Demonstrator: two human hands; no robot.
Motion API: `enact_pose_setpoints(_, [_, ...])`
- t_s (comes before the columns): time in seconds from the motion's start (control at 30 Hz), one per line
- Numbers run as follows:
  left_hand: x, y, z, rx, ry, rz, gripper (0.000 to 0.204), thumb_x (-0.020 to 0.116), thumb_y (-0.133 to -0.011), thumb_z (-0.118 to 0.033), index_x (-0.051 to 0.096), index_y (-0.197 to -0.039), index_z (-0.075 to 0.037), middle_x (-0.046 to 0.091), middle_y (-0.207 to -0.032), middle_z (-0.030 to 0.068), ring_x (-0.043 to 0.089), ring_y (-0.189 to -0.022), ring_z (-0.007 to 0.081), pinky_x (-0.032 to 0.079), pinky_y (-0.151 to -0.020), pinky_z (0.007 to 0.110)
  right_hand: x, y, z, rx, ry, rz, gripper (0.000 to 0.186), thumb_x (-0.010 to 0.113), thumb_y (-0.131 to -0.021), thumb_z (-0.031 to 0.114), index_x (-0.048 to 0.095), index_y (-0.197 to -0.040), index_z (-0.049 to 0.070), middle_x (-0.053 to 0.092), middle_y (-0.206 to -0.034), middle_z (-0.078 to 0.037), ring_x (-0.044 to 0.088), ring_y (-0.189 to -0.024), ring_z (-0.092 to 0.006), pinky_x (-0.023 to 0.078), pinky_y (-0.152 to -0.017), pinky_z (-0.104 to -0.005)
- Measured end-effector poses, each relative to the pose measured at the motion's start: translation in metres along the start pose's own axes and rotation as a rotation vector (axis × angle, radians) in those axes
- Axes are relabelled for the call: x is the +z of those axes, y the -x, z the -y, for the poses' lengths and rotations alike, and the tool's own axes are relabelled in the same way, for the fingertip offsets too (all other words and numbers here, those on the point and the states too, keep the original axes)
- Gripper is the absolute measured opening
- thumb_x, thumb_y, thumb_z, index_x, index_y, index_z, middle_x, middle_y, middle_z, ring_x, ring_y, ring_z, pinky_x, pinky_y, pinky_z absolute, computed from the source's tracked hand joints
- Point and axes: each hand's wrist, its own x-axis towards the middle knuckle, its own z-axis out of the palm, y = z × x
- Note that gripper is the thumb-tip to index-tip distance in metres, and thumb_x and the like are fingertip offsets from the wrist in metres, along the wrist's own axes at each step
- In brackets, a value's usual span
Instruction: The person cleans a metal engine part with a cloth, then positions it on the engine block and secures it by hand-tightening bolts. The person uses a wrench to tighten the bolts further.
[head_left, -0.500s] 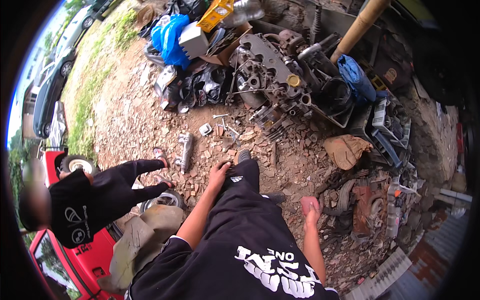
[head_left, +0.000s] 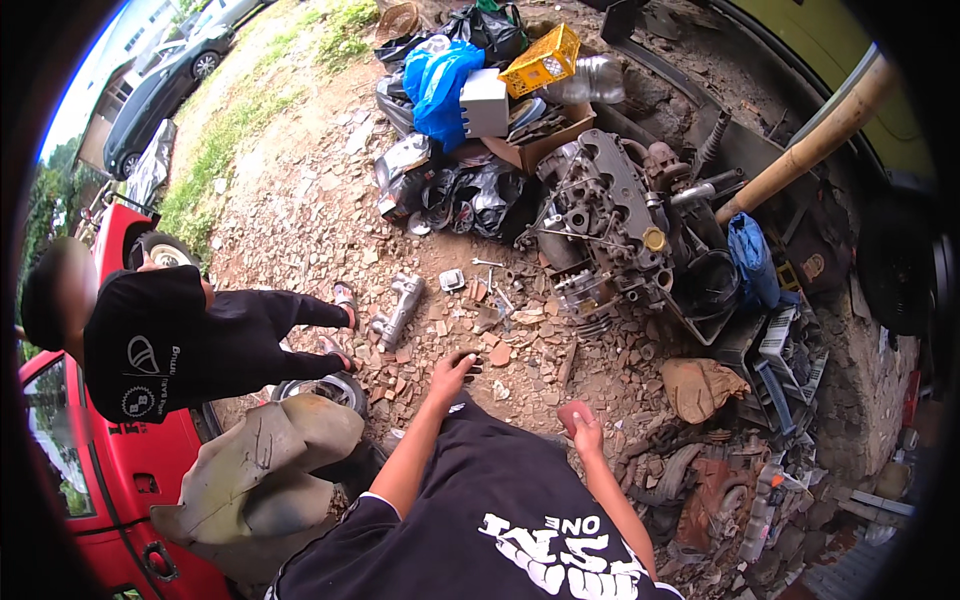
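Note:
My left hand point(head_left: 450, 380) is held out in front of my body above the rubble. Its fingers are stretched and look dark at the tips, and I see nothing held in it. In my right hand point(head_left: 588, 438) is a small flat reddish pad point(head_left: 574, 413), gripped between thumb and fingers; its exact kind is unclear. Ahead on the ground lie a grey metal cast part point(head_left: 402, 308), a small square silvery part point(head_left: 452, 280) and a few wrenches point(head_left: 490, 264). Farther off to the right stands a greasy engine point(head_left: 610, 200) with a yellow cap.
A person in black point(head_left: 190, 335) stands at left beside a red vehicle point(head_left: 150, 470). A wheel point(head_left: 325, 390) and a tan sheet point(head_left: 260, 470) lie near them. Bags, a yellow crate point(head_left: 540, 62), a bamboo pole point(head_left: 810, 140), a brown sack point(head_left: 702, 390) and scrap parts surround the broken-tile ground.
My left hand has come off my leg, its fingers now extended. My right hand still holds the reddish pad, now turned and farther forward. The view has shifted, and the person at left stands more upright.

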Motion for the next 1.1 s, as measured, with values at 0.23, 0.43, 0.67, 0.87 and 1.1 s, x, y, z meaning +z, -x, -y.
enact_pose_setpoints(0.23, [-0.12, -0.068, 0.0, 0.091, -0.231, 0.041, 0.03, 0.061, -0.1, -0.022, 0.067, -0.121, -0.002, 0.071, -0.107, 0.0079, 0.068, -0.092, 0.0163, 0.054, -0.082, 0.031, 0.111, -0.009, 0.014, 0.277, -0.311, -0.197, 0.04, 0.06, -0.099, 0.025, 0.064, -0.125, -0.005, 0.071, -0.111, -0.018, 0.072, -0.093, -0.0246, 0.06, -0.074, -0.0338])
enact_pose_setpoints(0.43, [-0.204, -0.136, -0.013, -0.134, -0.283, 0.021, 0.029, 0.062, -0.096, -0.019, 0.069, -0.118, -0.001, 0.074, -0.103, 0.0094, 0.069, -0.088, 0.0154, 0.053, -0.08, 0.03, 0.182, -0.001, 0.102, 0.298, 0.057, -0.232, 0.042, 0.061, -0.098, 0.028, 0.065, -0.116, -0.01, 0.068, -0.105, -0.019, 0.071, -0.081, -0.0225, 0.063, -0.062, -0.0315])
enact_pose_setpoints(0.67, [-0.214, -0.19, -0.029, -0.315, -0.343, -0.023, 0.029, 0.064, -0.097, -0.023, 0.071, -0.117, -0.003, 0.075, -0.103, 0.01, 0.07, -0.089, 0.0155, 0.053, -0.082, 0.032, 0.243, -0.038, 0.074, 0.494, -0.003, -0.187, 0.047, 0.062, -0.098, 0.027, 0.059, -0.122, -0.014, 0.065, -0.114, -0.024, 0.072, -0.082, -0.0271, 0.062, -0.06, -0.0334])
enact_pose_setpoints(0.87, [-0.212, -0.288, 0.079, -0.196, -0.324, 0.046, 0.031, 0.063, -0.099, -0.026, 0.07, -0.113, 0.0, 0.073, -0.103, 0.011, 0.066, -0.097, 0.0171, 0.049, -0.092, 0.032, 0.298, -0.137, 0.024, 0.387, 0.653, 0.299, 0.038, 0.059, -0.096, 0.032, 0.07, -0.117, 0.003, 0.069, -0.114, -0.024, 0.069, -0.101, -0.0392, 0.056, -0.087, -0.0459])
enact_pose_setpoints(1.1, [-0.208, -0.468, 0.219, -0.096, -0.812, 0.189, 0.031, 0.062, -0.096, -0.026, 0.069, -0.114, -0.002, 0.073, -0.103, 0.0167, 0.07, -0.099, 0.0281, 0.052, -0.089, 0.037, 0.399, -0.325, -0.14, 0.291, 0.598, 0.331, 0.04, 0.055, -0.098, 0.036, 0.066, -0.125, 0.008, 0.069, -0.11, -0.024, 0.063, -0.107, -0.0434, 0.048, -0.096, -0.0485])
